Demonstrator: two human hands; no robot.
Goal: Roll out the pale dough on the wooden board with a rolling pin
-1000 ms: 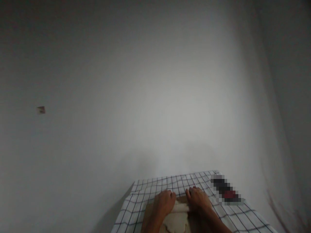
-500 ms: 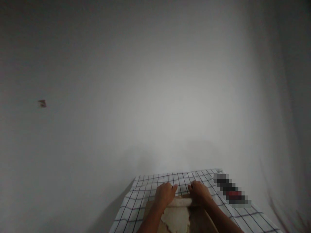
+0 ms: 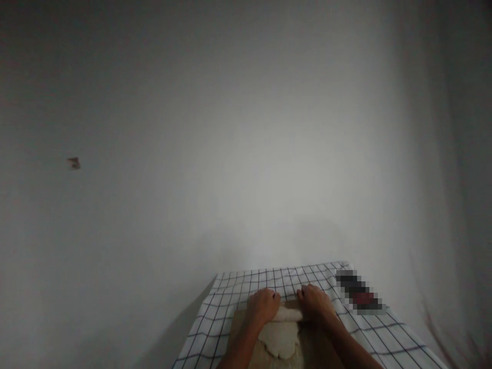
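Note:
A pale sheet of dough [image 3: 280,341] with a ragged near edge lies flat on a brown board [image 3: 239,328]. Across its far part rests a pale rolling pin [image 3: 286,315], its ends covered by my hands. My left hand [image 3: 263,306] is closed over the left end, thumb side inward. Over the right end, my right hand [image 3: 315,303] is curled in the same way. Both forearms reach in from the bottom edge and hide parts of the board's sides. The dimness leaves the fingertips hard to make out.
Under the board is a white cloth with dark grid lines [image 3: 207,320] covering the table. A blurred-out dark and red object [image 3: 359,293] lies at the table's right side. Behind stands a plain pale wall [image 3: 246,154] with a small brown mark [image 3: 74,163].
The view has shifted slightly. The rolling pin and both hands have moved a little over the dough, and more of the dough's near edge shows. Both hands keep their grip.

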